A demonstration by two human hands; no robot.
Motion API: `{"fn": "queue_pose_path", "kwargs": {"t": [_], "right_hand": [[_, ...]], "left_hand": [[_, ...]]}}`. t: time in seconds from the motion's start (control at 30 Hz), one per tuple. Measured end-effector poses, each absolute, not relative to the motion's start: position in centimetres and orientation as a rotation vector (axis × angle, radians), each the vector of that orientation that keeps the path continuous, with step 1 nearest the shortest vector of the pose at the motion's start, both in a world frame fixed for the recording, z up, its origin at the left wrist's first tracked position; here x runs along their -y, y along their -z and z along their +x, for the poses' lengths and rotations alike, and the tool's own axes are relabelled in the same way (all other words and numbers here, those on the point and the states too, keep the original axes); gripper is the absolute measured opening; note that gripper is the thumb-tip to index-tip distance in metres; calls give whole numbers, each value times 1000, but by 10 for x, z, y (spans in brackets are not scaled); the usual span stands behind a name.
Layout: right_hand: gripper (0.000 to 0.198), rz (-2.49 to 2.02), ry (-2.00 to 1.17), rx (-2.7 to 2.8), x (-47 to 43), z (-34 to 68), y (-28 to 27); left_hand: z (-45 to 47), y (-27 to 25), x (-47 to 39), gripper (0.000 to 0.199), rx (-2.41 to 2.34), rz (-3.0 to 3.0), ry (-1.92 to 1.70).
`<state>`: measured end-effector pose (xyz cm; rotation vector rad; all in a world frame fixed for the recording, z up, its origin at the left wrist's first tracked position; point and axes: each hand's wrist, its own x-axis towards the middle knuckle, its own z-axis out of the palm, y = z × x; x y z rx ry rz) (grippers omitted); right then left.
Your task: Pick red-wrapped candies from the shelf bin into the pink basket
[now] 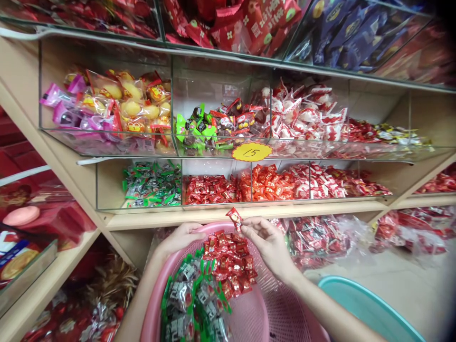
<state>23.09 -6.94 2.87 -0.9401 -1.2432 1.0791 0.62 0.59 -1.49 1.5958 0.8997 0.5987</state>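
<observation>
A red candy (234, 217) sits between the fingertips of the right hand (262, 233) near the middle of the frame, above the upper edge of a pink basket (250, 311). The wrapper's long axis runs diagonally, one end pointing to the upper left of the frame, the other toward the pinching fingers at lower right. The right hand, closed narrowly on the piece, is the nearer; the candy lies to the right of the left hand (181, 237) and slightly higher in the frame. The left hand, its fingers partly hidden, grips the basket's rim.

Just below the candy, a pile of red candies (231, 263) lies inside the basket, with green packets (181, 292) beside it toward the lower left. Beyond the rim, a glass-fronted bin of red sweets (212, 189) stands at center, with green sweets (153, 183) to its left. A yellow price tag (251, 152) reading "15" hangs above. Bagged sweets (320, 235) lie under the shelf (142, 221) at right, and a teal tub (356, 304) fills the lower right.
</observation>
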Motion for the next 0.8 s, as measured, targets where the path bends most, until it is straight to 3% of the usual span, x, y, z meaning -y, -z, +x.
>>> {"fn": "queue_pose_path", "kwargs": {"t": [0.17, 0.33, 0.53, 0.8], "right_hand": [[21, -990, -1209, 1026, 76, 235, -22], [42, -1140, -1499, 704, 97, 256, 5], [34, -1435, -1728, 481, 129, 269, 42], [25, -1650, -1740, 422, 133, 253, 50]], "left_hand": [[5, 11, -4, 33, -930, 1566, -591], [6, 9, -2, 28, -949, 1544, -588], [5, 16, -8, 30, -898, 1555, -586], [7, 15, -8, 30, -905, 1560, -568]]}}
